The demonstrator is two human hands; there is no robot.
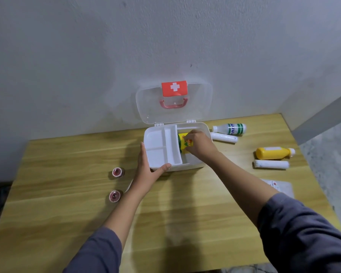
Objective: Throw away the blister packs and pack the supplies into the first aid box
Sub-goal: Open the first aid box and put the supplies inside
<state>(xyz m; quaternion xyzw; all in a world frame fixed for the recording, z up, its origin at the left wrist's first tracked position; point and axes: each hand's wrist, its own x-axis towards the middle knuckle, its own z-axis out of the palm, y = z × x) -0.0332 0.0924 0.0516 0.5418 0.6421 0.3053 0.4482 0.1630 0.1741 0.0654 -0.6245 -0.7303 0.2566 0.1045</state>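
Note:
The white first aid box (pixel 203 127) stands open at the back of the table, its clear lid (pixel 197 103) up against the wall. A white divided tray (pixel 161 146) fills its left half. My left hand (pixel 148 168) grips the box's front left corner. My right hand (pixel 199 143) is inside the right half, closed on a yellow and green bottle (pixel 182 143). To the right lie a white bottle with green bands (pixel 229 128), two white rolls (pixel 224 137) (pixel 271 164) and a yellow bottle (pixel 274 153).
Two small red-lidded jars (pixel 118 172) (pixel 114 195) sit left of the box. A flat clear packet (pixel 280 187) lies near the table's right edge. The wall runs close behind the box. The wooden table (pixel 175 217) stretches toward me.

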